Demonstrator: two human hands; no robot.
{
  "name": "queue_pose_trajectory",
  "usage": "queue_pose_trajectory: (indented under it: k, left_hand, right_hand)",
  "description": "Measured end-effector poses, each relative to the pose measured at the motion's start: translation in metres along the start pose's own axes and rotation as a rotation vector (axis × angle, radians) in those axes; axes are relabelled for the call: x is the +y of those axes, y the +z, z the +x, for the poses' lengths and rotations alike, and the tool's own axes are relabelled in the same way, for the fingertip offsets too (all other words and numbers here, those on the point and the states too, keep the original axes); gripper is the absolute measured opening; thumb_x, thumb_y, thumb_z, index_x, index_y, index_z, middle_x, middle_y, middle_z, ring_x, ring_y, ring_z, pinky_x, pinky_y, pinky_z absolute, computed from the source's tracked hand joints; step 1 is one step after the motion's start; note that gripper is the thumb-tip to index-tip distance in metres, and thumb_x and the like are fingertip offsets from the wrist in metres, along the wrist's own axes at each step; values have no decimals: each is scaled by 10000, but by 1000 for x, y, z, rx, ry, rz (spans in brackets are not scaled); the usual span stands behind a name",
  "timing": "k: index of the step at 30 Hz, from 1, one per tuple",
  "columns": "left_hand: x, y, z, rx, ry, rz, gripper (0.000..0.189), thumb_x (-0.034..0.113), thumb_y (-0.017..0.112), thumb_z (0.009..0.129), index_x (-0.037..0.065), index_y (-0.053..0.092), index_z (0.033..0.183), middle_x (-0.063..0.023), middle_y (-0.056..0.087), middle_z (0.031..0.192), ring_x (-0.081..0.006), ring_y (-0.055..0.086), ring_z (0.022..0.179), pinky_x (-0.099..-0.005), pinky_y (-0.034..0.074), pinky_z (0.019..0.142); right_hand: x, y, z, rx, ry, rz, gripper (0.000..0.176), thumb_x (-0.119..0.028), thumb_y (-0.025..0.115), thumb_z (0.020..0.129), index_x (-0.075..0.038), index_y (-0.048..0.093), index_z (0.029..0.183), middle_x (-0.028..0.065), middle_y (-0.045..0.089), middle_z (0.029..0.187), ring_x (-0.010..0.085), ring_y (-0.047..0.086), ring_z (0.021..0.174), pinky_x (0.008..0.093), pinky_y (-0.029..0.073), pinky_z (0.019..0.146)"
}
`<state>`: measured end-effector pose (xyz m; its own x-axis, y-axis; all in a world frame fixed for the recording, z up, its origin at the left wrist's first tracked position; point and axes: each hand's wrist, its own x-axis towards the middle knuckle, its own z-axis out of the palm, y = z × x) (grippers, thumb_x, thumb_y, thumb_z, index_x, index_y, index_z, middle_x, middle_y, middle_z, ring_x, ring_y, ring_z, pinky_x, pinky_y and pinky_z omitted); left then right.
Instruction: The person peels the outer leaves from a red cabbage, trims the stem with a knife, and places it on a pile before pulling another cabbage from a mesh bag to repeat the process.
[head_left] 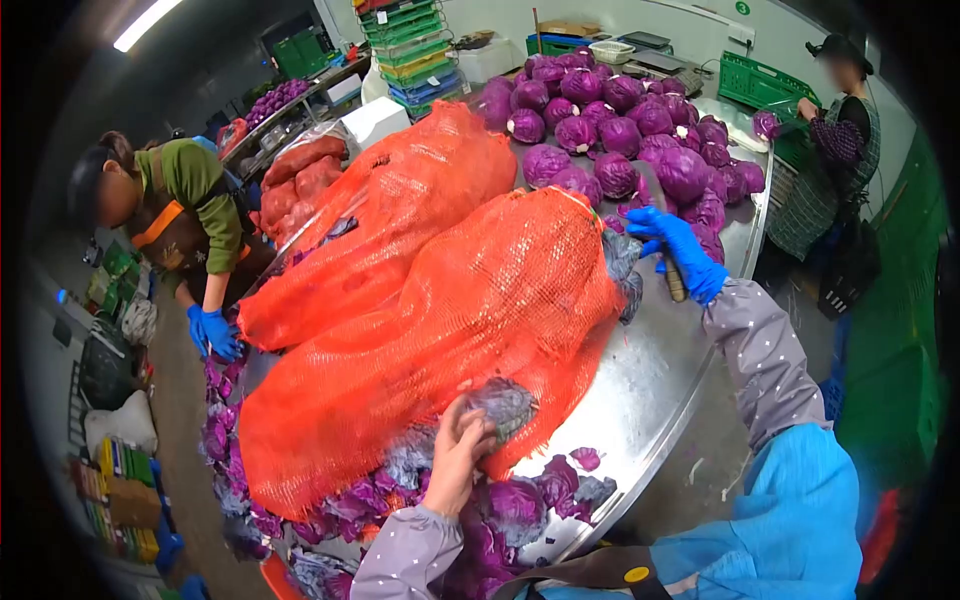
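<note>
My right hand (684, 252), in a blue glove, is closed around the dark handle of a knife (677, 283), whose blade points away toward the purple cabbages. Just left of it, a greyish outer leaf (622, 262) pokes from the mouth of an orange mesh sack (500, 290). My bare left hand (460, 455) has its fingers apart beside a dull, wilted cabbage (503, 406) at the sack's near edge. Below that hand lie trimmed purple leaves and a cabbage (513, 510). A second mesh sack (400, 190) lies behind the first.
Purple cabbages (620, 130) are heaped at the far end of the metal table (640, 400). A co-worker (190, 200) with blue gloves bends at the left edge. Another person (840, 150) stands right, by a green crate (765, 85). Stacked crates (410, 50) rise at the back.
</note>
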<state>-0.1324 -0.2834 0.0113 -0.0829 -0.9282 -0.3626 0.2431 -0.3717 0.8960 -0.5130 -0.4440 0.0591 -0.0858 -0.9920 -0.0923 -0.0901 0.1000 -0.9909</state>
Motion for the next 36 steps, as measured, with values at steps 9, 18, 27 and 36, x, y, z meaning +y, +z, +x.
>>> queue_pose_trajectory:
  k: [9,18,27,36]
  left_hand:
    - [1,-8,-9,35,-9,-34,485,140,555,910,78,354,1348,-106,482,1208,-188,566,1002,-336,506,827]
    - [-24,-62,-47,152,16,-172,463,113,533,911,46,355,1333,-115,490,1203,-192,573,988,-327,501,813]
    - [-28,-112,-48,504,129,-123,438,246,530,924,113,366,1307,-46,507,1193,-143,515,989,-315,447,784]
    - [-52,-125,-61,734,183,308,814,298,638,848,-12,151,1423,-210,289,1330,-312,383,1195,-400,354,972]
  right_hand:
    - [-20,78,23,106,-470,-419,375,-299,711,811,-29,612,1052,40,620,880,118,551,828,283,451,770]
    - [-83,133,-7,-135,-279,-121,238,-285,608,876,-55,596,818,-35,493,689,68,425,629,283,372,567]
    - [-205,53,-29,202,-644,83,280,-202,545,900,5,632,1065,76,662,993,161,620,911,303,459,914]
    - [11,-95,87,362,-395,-532,358,-347,655,821,-1,646,912,45,630,818,137,546,715,308,457,679]
